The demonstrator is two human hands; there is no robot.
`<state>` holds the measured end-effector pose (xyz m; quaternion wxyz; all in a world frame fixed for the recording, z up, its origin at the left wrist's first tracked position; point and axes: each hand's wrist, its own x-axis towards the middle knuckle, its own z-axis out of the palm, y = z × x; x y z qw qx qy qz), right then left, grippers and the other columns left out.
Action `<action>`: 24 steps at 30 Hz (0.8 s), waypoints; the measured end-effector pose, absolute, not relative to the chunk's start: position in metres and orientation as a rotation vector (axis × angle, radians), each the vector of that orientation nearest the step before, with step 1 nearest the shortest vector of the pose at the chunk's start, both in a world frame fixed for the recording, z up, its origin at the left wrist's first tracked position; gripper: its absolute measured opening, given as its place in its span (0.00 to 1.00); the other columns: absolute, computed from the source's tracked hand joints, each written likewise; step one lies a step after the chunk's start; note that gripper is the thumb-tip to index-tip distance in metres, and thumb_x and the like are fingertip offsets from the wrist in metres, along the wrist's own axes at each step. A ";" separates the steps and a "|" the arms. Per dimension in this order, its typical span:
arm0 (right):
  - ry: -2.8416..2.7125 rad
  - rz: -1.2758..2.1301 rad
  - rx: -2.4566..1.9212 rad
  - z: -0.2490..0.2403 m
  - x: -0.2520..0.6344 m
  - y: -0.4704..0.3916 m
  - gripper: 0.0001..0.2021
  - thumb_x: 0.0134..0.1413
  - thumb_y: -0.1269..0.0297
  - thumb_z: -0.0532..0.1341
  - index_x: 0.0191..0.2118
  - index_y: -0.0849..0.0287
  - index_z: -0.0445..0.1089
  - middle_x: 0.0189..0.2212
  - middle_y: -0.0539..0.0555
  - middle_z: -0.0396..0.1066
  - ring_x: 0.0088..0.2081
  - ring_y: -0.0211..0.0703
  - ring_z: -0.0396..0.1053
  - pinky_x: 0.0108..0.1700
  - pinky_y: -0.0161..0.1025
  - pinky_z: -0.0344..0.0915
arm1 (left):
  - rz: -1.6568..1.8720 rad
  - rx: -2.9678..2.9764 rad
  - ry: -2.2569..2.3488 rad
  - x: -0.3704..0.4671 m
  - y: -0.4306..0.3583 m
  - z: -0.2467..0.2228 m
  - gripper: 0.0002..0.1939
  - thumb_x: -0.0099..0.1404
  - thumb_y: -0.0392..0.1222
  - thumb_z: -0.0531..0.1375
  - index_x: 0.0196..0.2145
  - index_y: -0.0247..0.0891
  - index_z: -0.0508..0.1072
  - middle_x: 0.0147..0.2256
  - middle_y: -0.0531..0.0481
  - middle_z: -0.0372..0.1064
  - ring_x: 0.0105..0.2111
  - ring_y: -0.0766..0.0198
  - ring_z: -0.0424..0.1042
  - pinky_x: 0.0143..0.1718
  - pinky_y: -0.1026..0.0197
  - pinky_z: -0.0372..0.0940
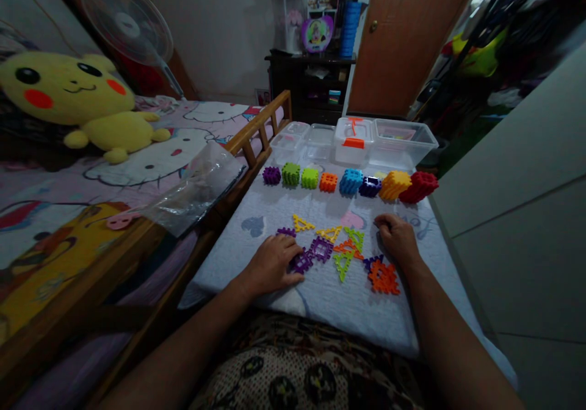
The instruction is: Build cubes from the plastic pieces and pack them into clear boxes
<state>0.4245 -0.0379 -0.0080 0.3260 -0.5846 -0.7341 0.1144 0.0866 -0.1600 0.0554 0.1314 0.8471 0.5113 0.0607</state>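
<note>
My left hand [276, 265] lies palm down at the left of the loose pieces, fingers spread and thumb apart. Its fingertips touch a purple square building piece [302, 262]; another purple square [321, 249] lies just beyond. Part of a further purple piece [286, 232] shows behind the knuckles. At the right, my right hand [396, 237] rests on the cloth with fingers curled in and nothing visible in them. Nearest to it are an orange square piece [383, 277] and a partly covered dark blue one [368, 263]. Between the hands lie yellow [329, 233], green [343, 263] and orange triangles [348, 249].
Color-sorted stacks, from purple [271, 176] to red [419, 187], line the table's far part. Behind them stand clear plastic boxes [398, 147] and an orange-latched box [350, 154]. A wooden bed rail [256, 130] and a plastic bag [192, 190] border the left; a pale cabinet [517, 184] borders the right.
</note>
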 end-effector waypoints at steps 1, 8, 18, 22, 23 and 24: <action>-1.926 0.297 -1.531 -0.008 0.425 -0.038 0.12 0.51 0.66 0.53 0.33 0.58 0.75 0.34 0.57 0.78 0.37 0.49 0.74 0.44 0.45 0.68 | 0.177 2.467 1.475 0.087 -0.160 0.055 0.20 0.59 0.51 0.67 0.45 0.39 0.74 0.45 0.44 0.73 0.47 0.50 0.69 0.48 0.50 0.63; -1.925 0.282 -1.524 -0.011 0.425 -0.036 0.12 0.49 0.67 0.53 0.33 0.58 0.75 0.33 0.57 0.78 0.36 0.49 0.74 0.44 0.45 0.68 | 0.264 2.428 1.416 0.076 -0.140 0.066 0.12 0.69 0.40 0.54 0.44 0.37 0.76 0.42 0.43 0.77 0.43 0.54 0.74 0.48 0.52 0.66; -1.946 0.258 -1.506 -0.012 0.425 -0.038 0.11 0.51 0.68 0.53 0.34 0.58 0.74 0.33 0.56 0.77 0.36 0.48 0.73 0.43 0.44 0.67 | 0.306 2.454 1.333 0.080 -0.113 0.057 0.13 0.67 0.35 0.56 0.48 0.40 0.73 0.49 0.44 0.72 0.50 0.55 0.70 0.55 0.52 0.64; -2.003 0.204 -1.520 -0.009 0.423 -0.040 0.11 0.51 0.70 0.53 0.34 0.58 0.73 0.34 0.56 0.76 0.36 0.47 0.72 0.44 0.43 0.66 | 0.260 2.479 1.346 0.079 -0.120 0.060 0.26 0.61 0.42 0.65 0.56 0.41 0.67 0.56 0.42 0.68 0.56 0.50 0.64 0.59 0.47 0.59; -2.025 0.188 -1.529 -0.007 0.422 -0.041 0.11 0.52 0.71 0.53 0.33 0.58 0.73 0.34 0.56 0.75 0.36 0.47 0.71 0.43 0.42 0.65 | 0.245 2.481 1.342 0.078 -0.121 0.060 0.29 0.59 0.41 0.66 0.57 0.42 0.66 0.57 0.43 0.67 0.56 0.49 0.63 0.59 0.47 0.59; -2.049 0.172 -1.542 -0.006 0.420 -0.042 0.11 0.52 0.71 0.53 0.33 0.58 0.73 0.34 0.56 0.75 0.36 0.47 0.71 0.43 0.42 0.65 | 0.231 2.487 1.336 0.077 -0.122 0.060 0.30 0.58 0.41 0.66 0.58 0.43 0.65 0.57 0.44 0.67 0.57 0.49 0.63 0.60 0.46 0.58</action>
